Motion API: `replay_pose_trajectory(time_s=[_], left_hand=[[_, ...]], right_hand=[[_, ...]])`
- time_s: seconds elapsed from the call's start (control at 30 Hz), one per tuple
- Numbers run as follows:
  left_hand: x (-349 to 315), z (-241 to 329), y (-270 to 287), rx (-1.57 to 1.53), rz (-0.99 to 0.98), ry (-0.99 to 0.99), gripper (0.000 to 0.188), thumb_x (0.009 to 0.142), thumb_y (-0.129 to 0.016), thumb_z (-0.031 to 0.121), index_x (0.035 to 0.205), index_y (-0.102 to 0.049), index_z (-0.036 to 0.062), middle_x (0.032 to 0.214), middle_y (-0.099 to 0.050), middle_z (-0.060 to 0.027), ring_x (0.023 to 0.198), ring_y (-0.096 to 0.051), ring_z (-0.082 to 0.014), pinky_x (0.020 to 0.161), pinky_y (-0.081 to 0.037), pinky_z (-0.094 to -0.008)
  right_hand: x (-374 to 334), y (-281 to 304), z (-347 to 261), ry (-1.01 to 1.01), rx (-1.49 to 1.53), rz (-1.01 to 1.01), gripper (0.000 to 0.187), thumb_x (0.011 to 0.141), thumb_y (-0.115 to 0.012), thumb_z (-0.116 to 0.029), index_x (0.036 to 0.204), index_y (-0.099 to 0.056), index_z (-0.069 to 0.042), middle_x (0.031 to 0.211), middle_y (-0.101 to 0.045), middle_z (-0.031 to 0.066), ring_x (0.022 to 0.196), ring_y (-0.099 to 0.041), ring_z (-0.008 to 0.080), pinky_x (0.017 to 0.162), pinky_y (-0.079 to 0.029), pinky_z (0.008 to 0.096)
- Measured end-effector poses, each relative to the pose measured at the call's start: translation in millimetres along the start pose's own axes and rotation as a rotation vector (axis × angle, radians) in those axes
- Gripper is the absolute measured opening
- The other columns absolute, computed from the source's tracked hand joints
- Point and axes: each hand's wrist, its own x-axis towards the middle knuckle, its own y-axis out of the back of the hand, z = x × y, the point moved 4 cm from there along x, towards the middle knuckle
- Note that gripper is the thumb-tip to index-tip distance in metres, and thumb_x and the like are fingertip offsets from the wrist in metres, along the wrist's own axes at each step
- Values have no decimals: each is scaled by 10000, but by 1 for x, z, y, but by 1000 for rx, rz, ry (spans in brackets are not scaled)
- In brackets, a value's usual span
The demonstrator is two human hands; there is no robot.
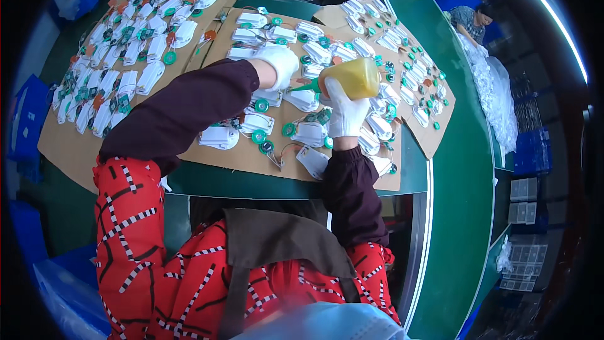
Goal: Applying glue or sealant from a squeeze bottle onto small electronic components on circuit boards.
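Observation:
My right hand (346,113), in a white glove, grips a squeeze bottle (354,79) of yellowish liquid. The bottle is tipped on its side, and its green nozzle (307,87) points left over the white plastic housings. My left hand (279,65), gloved too, reaches over the housings at the middle of the cardboard; its fingers are turned away, so what they touch is hidden. Around both hands lie white housings (218,137) with thin wires and round green parts (258,136). One housing (313,162) lies close to my right wrist.
Cardboard sheets (245,162) covered with rows of similar housings lie on a green table (459,214). More housings with green circuit boards (126,33) fill the left sheet. Across the right-hand bench, a person (469,22) is beside clear plastic bags (494,88). Blue bins (28,119) stand at left.

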Motion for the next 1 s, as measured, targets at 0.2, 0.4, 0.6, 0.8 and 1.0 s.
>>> replay_pose_trajectory(time_s=[0.2, 0.4, 0.6, 0.8, 1.0], left_hand=[[5, -2, -4, 21, -12, -12, 173, 646, -569, 165, 702, -663, 31, 718, -600, -177, 688, -591, -314, 648, -472, -377], [4, 0, -4, 3, -49, 5, 171, 649, -573, 162, 712, -668, 34, 721, -603, -176, 705, -593, -310, 653, -472, -370], [0, 3, 0, -6, -59, 24, 149, 653, -587, 153, 723, -671, 53, 736, -613, -162, 703, -600, -301, 645, -474, -370], [0, 7, 0, -37, -62, 7, 146, 647, -586, 150, 712, -665, 45, 715, -612, -155, 692, -600, -295, 638, -473, -373], [-2, 5, -1, -53, -62, -17, 148, 637, -581, 142, 707, -660, 38, 688, -606, -159, 677, -597, -296, 625, -470, -377]], right_hand=[[1, 2, 0, -28, 73, -27, 377, 699, -667, -58, 1035, -513, 17, 969, -582, 80, 852, -578, 151, 747, -477, 272], [1, 9, 10, -15, 17, -6, 387, 709, -678, -101, 1043, -520, 16, 949, -589, 84, 832, -583, 154, 728, -477, 266], [2, 9, 9, -42, 79, -35, 389, 709, -674, -115, 1039, -517, 16, 939, -584, 90, 773, -596, 169, 591, -512, 271], [7, 19, 23, -92, 143, -78, 434, 686, -694, -111, 1051, -497, 14, 943, -589, 106, 821, -599, 173, 669, -510, 270], [8, 19, 29, -77, 102, -52, 347, 730, -648, -140, 1005, -509, 19, 857, -584, 100, 630, -593, 168, 485, -499, 263]])
